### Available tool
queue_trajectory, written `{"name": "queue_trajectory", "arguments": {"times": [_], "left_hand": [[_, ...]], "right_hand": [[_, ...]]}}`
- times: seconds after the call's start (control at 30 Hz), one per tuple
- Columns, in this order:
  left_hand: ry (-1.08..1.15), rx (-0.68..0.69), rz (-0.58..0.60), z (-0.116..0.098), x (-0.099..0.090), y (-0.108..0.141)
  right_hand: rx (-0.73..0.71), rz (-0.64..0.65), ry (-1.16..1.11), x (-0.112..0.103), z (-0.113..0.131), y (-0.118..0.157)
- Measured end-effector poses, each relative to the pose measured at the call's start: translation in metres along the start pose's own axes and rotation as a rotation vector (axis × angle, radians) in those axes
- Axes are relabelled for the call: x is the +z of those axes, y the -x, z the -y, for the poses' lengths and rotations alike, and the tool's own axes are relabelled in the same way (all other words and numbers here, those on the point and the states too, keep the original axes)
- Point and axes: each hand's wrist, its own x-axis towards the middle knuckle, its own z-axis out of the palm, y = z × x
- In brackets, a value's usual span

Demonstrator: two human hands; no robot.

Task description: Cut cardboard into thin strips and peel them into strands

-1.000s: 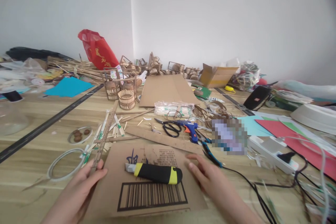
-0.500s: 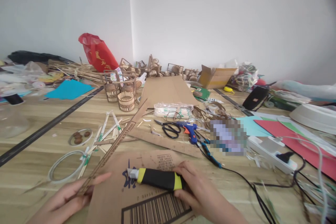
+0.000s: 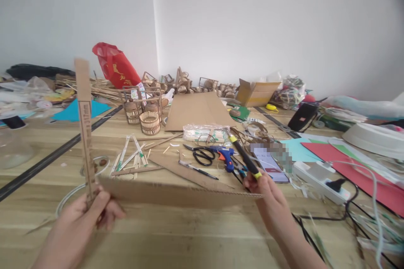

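The left hand (image 3: pixel 86 214) was closed on a narrow cardboard strip (image 3: pixel 84 122), pinching it near its lower end between thumb and fingers so that it stood almost upright. A wider cardboard piece (image 3: pixel 179 196) stretched across from that hand toward the right one, seen nearly edge-on above the desk (image 3: pixel 176 239); its left end met the left fingers, but whether they gripped it too could not be told. The right hand (image 3: pixel 268 191) was wrapped round the rear end of a black and yellow utility knife (image 3: pixel 245 154), whose head pointed up and away from the person. The right end of the wider piece lay against or just in front of that hand; which was unclear.

Holding cardboard and a knife at once seemed to call for care. The knife's head was best kept turned from both wrists, with the blade drawn in if it was out, since blur hid that. A firm, low pinch suited the strip, and supporting the wider piece at both ends would have spared it a bend. Scissors (image 3: pixel 203 155) and a glue gun (image 3: pixel 225 157) lay side by side beyond, best given some clearance.
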Motion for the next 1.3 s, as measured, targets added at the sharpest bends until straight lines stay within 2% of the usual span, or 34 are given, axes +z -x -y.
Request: {"name": "queue_trajectory", "arguments": {"times": [0.13, 0.23, 0.3, 0.47, 0.6, 0.7, 0.77, 0.87, 0.9, 0.97, 1.03, 1.13, 1.3], "left_hand": [[0.09, -0.177, 0.163, -0.021, 0.013, -0.002], [0.142, -0.32, 0.222, -0.027, 0.029, 0.007], [0.149, -0.363, 0.234, -0.025, 0.037, 0.013], [0.181, -0.275, 0.105, -0.015, 0.037, 0.017], [0.305, -0.167, 0.06, -0.024, 0.037, 0.022], [0.426, -0.178, 0.15, -0.039, 0.053, 0.03], [0.492, -0.2, 0.279, -0.047, 0.07, 0.033], [0.649, -0.124, 0.508, -0.053, 0.096, 0.03], [0.667, -0.11, 0.548, -0.054, 0.103, 0.028], [0.685, -0.093, 0.581, -0.053, 0.114, 0.024], [0.695, -0.11, 0.557, -0.051, 0.118, 0.021], [0.648, -0.143, 0.521, -0.05, 0.116, 0.019], [0.591, -0.133, 0.59, -0.056, 0.113, 0.022]], "right_hand": [[-0.026, -0.042, -0.042, -0.002, 0.0, -0.001], [-0.029, -0.013, -0.022, -0.001, 0.001, 0.004], [-0.051, 0.026, 0.077, -0.001, 0.0, 0.007], [-0.306, 0.095, 0.476, 0.003, -0.004, 0.012], [-0.485, 0.209, 0.603, 0.015, -0.005, 0.019], [-0.584, 0.346, 0.627, 0.027, -0.003, 0.026], [-0.61, 0.449, 0.653, 0.033, -0.001, 0.029], [-0.61, 0.558, 0.715, 0.04, 0.005, 0.033], [-0.613, 0.571, 0.726, 0.042, 0.008, 0.034], [-0.631, 0.567, 0.705, 0.046, 0.018, 0.036], [-0.661, 0.558, 0.629, 0.053, 0.03, 0.039], [-0.708, 0.57, 0.518, 0.066, 0.047, 0.043], [-0.743, 0.552, 0.409, 0.084, 0.056, 0.044]]}}
